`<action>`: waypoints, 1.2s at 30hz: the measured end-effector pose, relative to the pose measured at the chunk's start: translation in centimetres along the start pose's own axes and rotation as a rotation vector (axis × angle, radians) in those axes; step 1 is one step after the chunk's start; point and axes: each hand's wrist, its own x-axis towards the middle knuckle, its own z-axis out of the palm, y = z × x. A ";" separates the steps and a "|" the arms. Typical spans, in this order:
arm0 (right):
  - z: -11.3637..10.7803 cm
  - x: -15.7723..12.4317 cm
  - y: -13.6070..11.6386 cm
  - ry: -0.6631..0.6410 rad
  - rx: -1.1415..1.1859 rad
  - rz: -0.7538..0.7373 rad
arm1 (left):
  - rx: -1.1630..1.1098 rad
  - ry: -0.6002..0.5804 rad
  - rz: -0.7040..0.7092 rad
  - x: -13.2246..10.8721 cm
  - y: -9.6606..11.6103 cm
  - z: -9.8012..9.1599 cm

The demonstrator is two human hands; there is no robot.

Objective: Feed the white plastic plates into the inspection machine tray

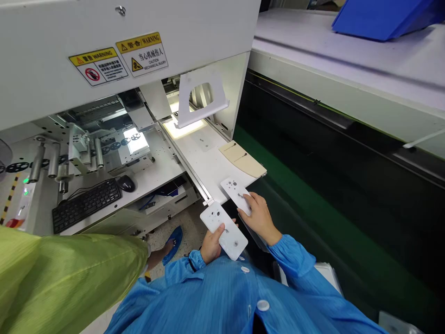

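My left hand (pixel 212 243) grips a white plastic panel (pixel 222 227) with round holes, held in front of my blue smock. My right hand (pixel 257 218) is closed on a second white panel (pixel 235 189) of the same kind, which rests on the end of the machine's white output tray (pixel 205 162). The two panels lie side by side, a little apart. A beige flat plate (pixel 242 159) sits on the tray just beyond the second panel.
A grey machine with yellow warning labels (pixel 118 58) stands ahead; a black keyboard (pixel 85 204) and mouse (pixel 125 183) sit on its shelf. A person in a yellow-green garment (pixel 62 273) stands at left. A green conveyor belt (pixel 313 218) runs at right, a blue bin (pixel 382 18) beyond.
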 end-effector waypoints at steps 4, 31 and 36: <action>1.4 4.5 -0.8 -0.062 -0.075 0.005 | 0.004 0.003 0.016 0.5 1.3 -0.5; 5.8 9.0 -2.7 -0.246 -0.181 -0.161 | -0.047 -0.001 -0.052 4.3 2.3 -0.6; 6.1 9.6 -2.9 -0.238 -0.192 -0.123 | -0.044 -0.006 -0.035 4.5 1.8 -1.2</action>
